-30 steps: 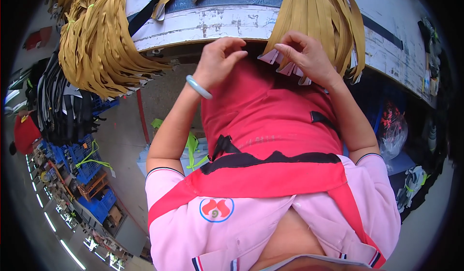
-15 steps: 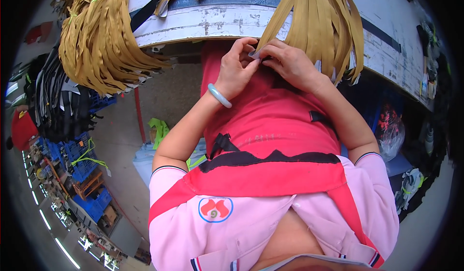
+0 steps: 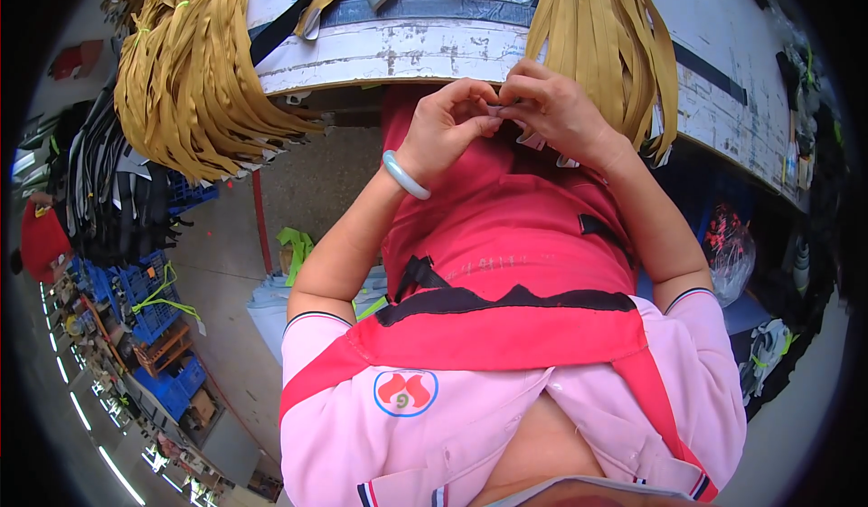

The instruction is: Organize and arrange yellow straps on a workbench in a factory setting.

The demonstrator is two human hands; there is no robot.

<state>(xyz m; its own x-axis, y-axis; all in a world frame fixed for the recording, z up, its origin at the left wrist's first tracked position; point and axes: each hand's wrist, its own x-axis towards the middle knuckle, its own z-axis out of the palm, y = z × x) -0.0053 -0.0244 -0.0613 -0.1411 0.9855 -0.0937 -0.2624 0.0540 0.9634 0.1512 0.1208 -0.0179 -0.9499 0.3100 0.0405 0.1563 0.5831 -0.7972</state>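
My left hand [image 3: 445, 127], with a pale bangle [image 3: 406, 178] on its wrist, is closed in a pinch just below the table edge. Opposite it, my right hand [image 3: 562, 113] pinches too, and the fingertips of both almost meet. Between them is a small pale piece [image 3: 495, 109], mostly covered by the fingers; it looks like the end of a tan strip. Just behind the right hand, a bundle of long tan zipper-like strips [image 3: 601, 37] hangs over the edge, with whitish ends low down.
A white, worn table [image 3: 398, 50] spans the far side. Another thick tan bundle [image 3: 185, 82] hangs at its left. Dark strips [image 3: 95, 172] and blue crates [image 3: 149, 294] stand farther left. Below the table's right part are a clear plastic bag [image 3: 731, 258] and bundled grey cloth [image 3: 770, 349].
Both hands have shifted slightly, the right one a little to the right. The pale piece between the fingertips shows less than before.
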